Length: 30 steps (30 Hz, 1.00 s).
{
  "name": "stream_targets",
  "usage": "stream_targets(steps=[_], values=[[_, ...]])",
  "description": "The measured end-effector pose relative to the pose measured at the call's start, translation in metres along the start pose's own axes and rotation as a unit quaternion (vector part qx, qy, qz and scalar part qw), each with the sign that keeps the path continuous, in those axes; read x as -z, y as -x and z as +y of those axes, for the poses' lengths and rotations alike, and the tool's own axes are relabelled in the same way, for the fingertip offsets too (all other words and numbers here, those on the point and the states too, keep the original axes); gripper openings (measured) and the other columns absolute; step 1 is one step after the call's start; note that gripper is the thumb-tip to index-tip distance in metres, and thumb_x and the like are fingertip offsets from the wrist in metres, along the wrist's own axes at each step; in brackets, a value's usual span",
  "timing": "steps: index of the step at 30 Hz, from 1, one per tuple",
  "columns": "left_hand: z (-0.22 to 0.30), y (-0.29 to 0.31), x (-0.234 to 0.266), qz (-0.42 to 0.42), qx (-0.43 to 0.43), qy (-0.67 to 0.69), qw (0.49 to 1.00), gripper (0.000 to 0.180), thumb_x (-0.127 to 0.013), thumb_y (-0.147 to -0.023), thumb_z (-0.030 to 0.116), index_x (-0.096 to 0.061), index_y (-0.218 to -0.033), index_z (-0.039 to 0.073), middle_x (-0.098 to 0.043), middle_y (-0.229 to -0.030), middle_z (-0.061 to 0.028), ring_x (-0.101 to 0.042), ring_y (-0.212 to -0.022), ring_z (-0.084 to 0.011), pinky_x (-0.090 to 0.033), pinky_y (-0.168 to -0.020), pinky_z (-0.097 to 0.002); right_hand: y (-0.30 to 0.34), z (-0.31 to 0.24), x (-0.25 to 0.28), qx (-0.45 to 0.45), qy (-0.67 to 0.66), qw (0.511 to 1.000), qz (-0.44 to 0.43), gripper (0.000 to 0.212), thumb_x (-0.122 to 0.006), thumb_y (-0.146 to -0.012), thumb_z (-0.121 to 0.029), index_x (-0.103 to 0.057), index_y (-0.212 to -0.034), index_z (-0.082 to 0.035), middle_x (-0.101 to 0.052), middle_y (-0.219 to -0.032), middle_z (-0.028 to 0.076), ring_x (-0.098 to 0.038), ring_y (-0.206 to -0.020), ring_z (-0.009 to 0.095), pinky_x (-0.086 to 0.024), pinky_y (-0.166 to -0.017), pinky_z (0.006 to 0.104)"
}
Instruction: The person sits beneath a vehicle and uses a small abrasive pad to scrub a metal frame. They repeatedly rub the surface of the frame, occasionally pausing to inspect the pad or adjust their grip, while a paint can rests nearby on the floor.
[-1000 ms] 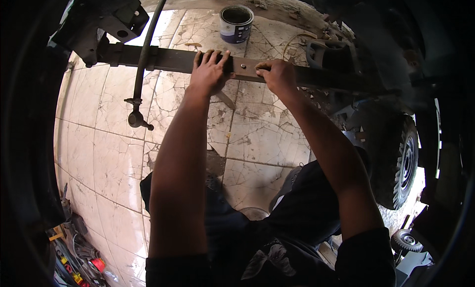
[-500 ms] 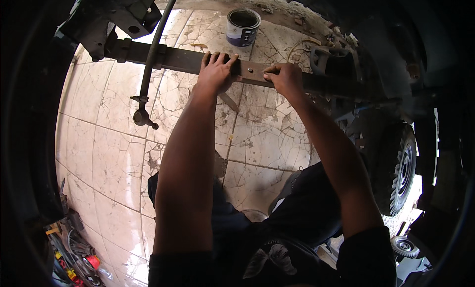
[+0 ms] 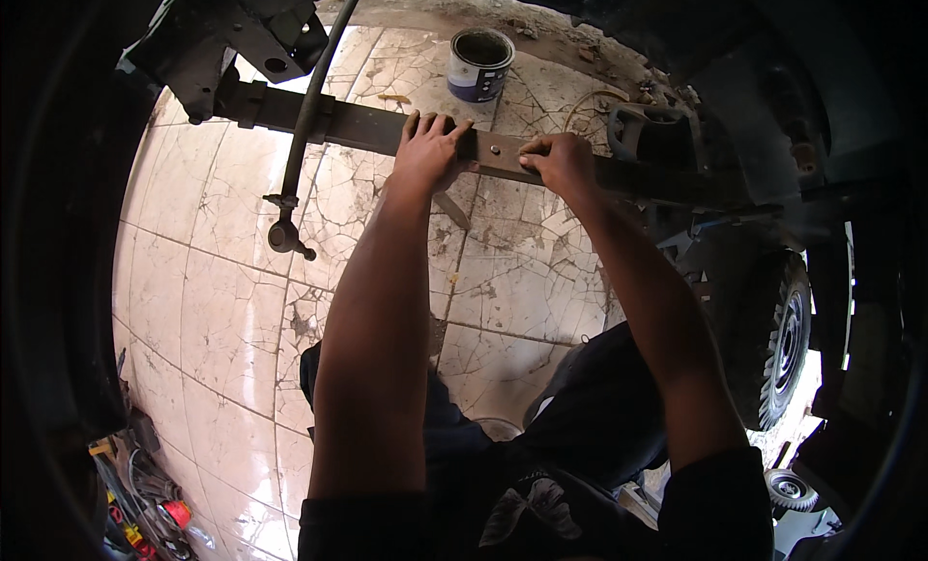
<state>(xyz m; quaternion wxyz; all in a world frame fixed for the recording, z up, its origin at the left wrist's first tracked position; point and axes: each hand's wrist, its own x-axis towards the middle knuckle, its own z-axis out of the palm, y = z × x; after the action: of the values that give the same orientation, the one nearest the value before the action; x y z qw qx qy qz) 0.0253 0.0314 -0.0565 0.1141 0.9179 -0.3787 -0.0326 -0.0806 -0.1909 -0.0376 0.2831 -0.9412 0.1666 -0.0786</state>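
Observation:
A dark flat leaf spring point(image 3: 362, 128) runs crosswise in front of me, with the round head of a centre bolt point(image 3: 495, 149) on its bare brownish stretch. My left hand point(image 3: 429, 160) grips the leaf spring left of the bolt, its fingers hooked over the far edge and the thumb near the close edge. Just right of the bolt, my right hand point(image 3: 563, 161) is closed, thumb and forefinger pinched together against the spring's surface. Whatever those fingertips may hold is hidden.
A steel rod point(image 3: 309, 116) with a ball joint end crosses over the spring at left. Behind stands an open paint can point(image 3: 480, 68) on cracked tiles point(image 3: 227, 242). A treaded tyre point(image 3: 788, 344) is at right; tools and cables point(image 3: 145, 508) lie at lower left.
The whole view has shifted slightly, so everything appears a little lower and further right. Both hands keep their places on the leaf spring.

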Motion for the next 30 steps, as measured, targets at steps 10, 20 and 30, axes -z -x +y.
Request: stream_targets(steps=[10, 20, 30], values=[[0.005, 0.0, 0.0, 0.012, 0.002, -0.006, 1.0, 0.081, -0.073, -0.088, 0.055, -0.042, -0.159, 0.03, -0.052, -0.148, -0.0114, -0.039, -0.149, -0.0308, -0.017, -0.128, -0.0527, -0.022, -0.023, -0.01, -0.062, -0.024, 0.998, -0.013, 0.019, -0.088, -0.082, -0.029, -0.085, -0.096, -0.017, -0.08, -0.091, 0.008, -0.077, -0.083, 0.022, -0.059, -0.078, 0.0337], [0.002, -0.005, 0.001, -0.029, 0.034, -0.001, 0.999, 0.088, -0.076, -0.083, 0.06, -0.039, -0.16, 0.037, -0.051, -0.151, -0.0142, -0.036, -0.152, -0.031, -0.017, -0.127, -0.054, 0.008, -0.001, -0.003, -0.029, 0.004, 0.998, -0.051, 0.02, -0.086, -0.083, -0.03, -0.085, -0.101, -0.02, -0.08, -0.092, 0.007, -0.077, -0.082, 0.021, -0.059, -0.079, 0.0326], [0.003, -0.01, 0.003, -0.024, 0.038, 0.022, 0.999, 0.089, -0.081, -0.078, 0.059, -0.045, -0.157, 0.037, -0.052, -0.149, -0.014, -0.036, -0.151, -0.031, -0.017, -0.127, -0.0533, -0.011, -0.024, -0.01, -0.052, -0.039, 0.998, -0.01, 0.017, -0.086, -0.084, -0.028, -0.085, -0.096, -0.017, -0.079, -0.088, 0.01, -0.077, -0.084, 0.025, -0.059, -0.077, 0.0348]])
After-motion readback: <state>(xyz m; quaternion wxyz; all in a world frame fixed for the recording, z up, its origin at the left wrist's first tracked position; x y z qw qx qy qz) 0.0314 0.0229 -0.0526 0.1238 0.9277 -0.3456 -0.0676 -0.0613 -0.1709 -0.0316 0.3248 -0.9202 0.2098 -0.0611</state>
